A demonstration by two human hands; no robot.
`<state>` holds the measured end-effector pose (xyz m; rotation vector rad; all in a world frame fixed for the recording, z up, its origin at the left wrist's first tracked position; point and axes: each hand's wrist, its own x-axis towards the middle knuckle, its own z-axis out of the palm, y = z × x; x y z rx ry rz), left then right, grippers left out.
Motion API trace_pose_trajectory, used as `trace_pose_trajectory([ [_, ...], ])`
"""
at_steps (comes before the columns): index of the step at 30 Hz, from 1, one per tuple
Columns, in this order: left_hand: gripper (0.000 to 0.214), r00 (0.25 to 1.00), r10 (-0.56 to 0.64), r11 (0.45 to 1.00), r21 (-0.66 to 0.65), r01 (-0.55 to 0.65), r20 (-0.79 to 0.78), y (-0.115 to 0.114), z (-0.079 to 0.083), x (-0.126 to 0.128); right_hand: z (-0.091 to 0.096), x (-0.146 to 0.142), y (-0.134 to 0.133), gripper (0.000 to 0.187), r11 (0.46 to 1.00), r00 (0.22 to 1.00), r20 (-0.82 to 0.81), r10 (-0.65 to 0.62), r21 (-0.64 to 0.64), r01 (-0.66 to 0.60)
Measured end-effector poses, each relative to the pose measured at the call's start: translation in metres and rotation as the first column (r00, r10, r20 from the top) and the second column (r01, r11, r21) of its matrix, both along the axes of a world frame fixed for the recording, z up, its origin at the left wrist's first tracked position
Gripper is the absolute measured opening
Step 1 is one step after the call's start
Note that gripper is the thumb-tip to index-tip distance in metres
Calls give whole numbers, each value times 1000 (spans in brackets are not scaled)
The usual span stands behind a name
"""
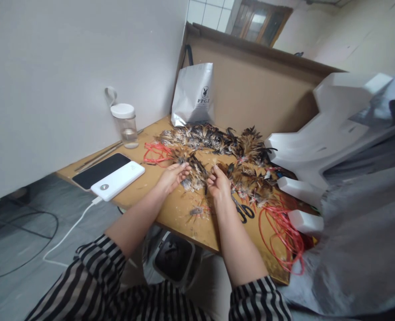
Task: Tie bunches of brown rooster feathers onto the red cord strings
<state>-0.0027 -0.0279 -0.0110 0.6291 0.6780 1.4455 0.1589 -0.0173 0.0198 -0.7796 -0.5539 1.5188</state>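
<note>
My left hand (173, 177) is closed in a pinch over the front of the table, beside a bundle of brown and black feathers (194, 177). What its fingertips hold, if anything, is too small to make out. Across from it, my right hand (218, 182) pinches a small pale feather (214, 161) that shows just above the fingertips. More feather bundles lie behind in a long row (204, 137) and to the right (254, 183). Black-handled scissors (246, 211) lie beside my right wrist, partly hidden by it. Loose feather bits (197, 211) are scattered between my forearms.
Red plastic string (282, 236) is heaped at the right, with more red string (156, 153) at the left. A white power bank (117, 180) rests against a dark phone (101, 170). A bottle (127, 127), silver bag (194, 96) and white foam (297, 147) surround the wooden table (177, 223).
</note>
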Motion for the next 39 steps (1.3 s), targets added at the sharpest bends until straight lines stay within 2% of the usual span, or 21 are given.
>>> trace_pose_trajectory([
  [5,18,989,-107,994,18,109,-107,-4,-2,7,-4,-19,-8,25,997,996,65,-54,56,50],
  [12,18,995,-73,997,26,75,-69,-4,-1,9,-14,-43,-18,25,993,962,271,-36,117,4],
  [21,17,997,-23,1000,2,23,-73,-6,0,12,-16,-47,-21,25,992,917,397,-31,124,-20],
  [28,21,994,-54,998,25,57,-90,-4,-3,11,-13,-47,-22,20,977,859,504,-88,210,-23],
  [31,20,994,-62,998,27,64,-95,-3,-5,10,-14,-43,-20,18,954,802,586,-115,289,-75],
  [35,18,996,-63,997,34,66,-68,-2,-6,9,-14,-36,-19,19,909,683,710,-173,382,-167],
  [37,17,997,-70,997,22,71,-23,-2,-5,7,-11,-32,-20,19,877,586,759,-284,453,-162],
  [39,15,997,-76,997,-4,76,22,-2,-4,5,-7,-28,-23,19,831,447,791,-416,531,-165],
])
